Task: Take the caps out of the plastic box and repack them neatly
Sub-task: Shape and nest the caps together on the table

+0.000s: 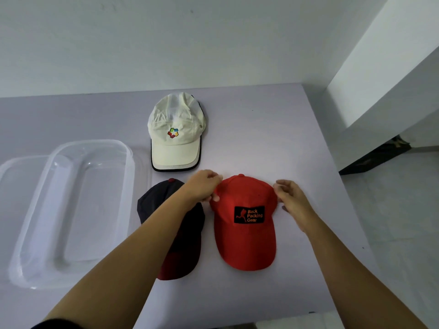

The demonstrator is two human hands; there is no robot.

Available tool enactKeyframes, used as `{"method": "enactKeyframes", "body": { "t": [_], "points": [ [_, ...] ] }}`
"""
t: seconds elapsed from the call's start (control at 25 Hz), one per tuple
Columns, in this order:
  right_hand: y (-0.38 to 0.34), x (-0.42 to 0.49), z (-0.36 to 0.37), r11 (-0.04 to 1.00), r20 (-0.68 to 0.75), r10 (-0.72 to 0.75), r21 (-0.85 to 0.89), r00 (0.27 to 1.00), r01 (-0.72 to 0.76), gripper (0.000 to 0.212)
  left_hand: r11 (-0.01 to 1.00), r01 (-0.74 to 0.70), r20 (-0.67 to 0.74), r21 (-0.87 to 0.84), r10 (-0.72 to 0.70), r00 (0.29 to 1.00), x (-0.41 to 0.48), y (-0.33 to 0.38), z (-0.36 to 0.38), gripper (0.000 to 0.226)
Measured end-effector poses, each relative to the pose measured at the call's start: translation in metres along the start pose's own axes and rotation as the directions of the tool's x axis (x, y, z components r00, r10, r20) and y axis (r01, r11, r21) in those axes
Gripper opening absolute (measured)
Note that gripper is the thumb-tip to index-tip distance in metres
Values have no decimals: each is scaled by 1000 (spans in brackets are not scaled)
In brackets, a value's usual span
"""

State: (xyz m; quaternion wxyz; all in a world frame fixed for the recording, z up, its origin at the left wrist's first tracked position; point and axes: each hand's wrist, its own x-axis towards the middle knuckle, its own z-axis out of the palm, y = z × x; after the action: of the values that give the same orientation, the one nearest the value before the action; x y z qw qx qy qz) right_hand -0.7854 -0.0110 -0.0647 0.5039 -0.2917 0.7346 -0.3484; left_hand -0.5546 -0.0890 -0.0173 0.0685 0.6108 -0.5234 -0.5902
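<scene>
Both bare forearms stretched forward, left hand [203,186] and right hand [291,198] level, fingers curled in pinches, thumbs turned inward.

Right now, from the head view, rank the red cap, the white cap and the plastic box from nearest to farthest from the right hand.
1. Red cap: the right hand pinches its right edge, so they touch.
2. White cap: farther back on the table, up and to the left.
3. Plastic box: far left, beyond the dark cap and the left arm.
</scene>
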Motion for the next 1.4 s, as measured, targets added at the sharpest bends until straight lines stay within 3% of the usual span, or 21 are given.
{"method": "enactKeyframes", "body": {
  "t": [0.08,0.16,0.24,0.32,0.44,0.52,0.68,0.76,0.96,1.08,1.28,1.4],
  "points": [
    [-23,1,2,985,-126,-165,-67,978,157,18,993,-86,-128,-75,76,989,-4,7,-20,24],
    [-55,2,12,942,-157,-325,-143,933,304,15,982,-147,-281,-118,109,954,-5,8,-46,24],
    [-86,3,37,893,-98,-429,-197,898,405,10,979,-159,-369,-131,100,924,-6,3,-71,26],
    [-109,7,78,844,23,-489,-237,872,480,10,992,-121,-417,-27,99,904,-7,-8,-95,32],
    [-126,20,144,773,277,-438,-370,855,516,22,990,-35,-409,133,87,908,0,-25,-124,39],
    [-124,35,174,703,385,-325,-513,864,493,43,970,20,-343,242,66,937,12,-34,-132,44],
    [-103,63,212,552,435,-155,-706,887,443,103,869,6,-116,495,60,991,38,-50,-136,63],
    [-94,68,219,489,412,-127,-765,902,418,113,861,-17,-73,508,62,995,50,-56,-133,72],
    [-91,65,219,347,403,-266,-808,876,477,80,842,-53,-181,537,176,968,60,-54,-125,70],
    [-104,57,212,369,394,-345,-778,852,509,68,794,-66,-264,604,278,924,62,-47,-122,73],
    [-138,34,190,455,224,-490,-758,843,467,76,737,-290,-213,610,505,836,37,-29,-123,75],
    [-150,14,178,412,220,-578,-752,786,514,80,698,-437,-208,567,635,744,11,-23,-127,77]
  ]
}}
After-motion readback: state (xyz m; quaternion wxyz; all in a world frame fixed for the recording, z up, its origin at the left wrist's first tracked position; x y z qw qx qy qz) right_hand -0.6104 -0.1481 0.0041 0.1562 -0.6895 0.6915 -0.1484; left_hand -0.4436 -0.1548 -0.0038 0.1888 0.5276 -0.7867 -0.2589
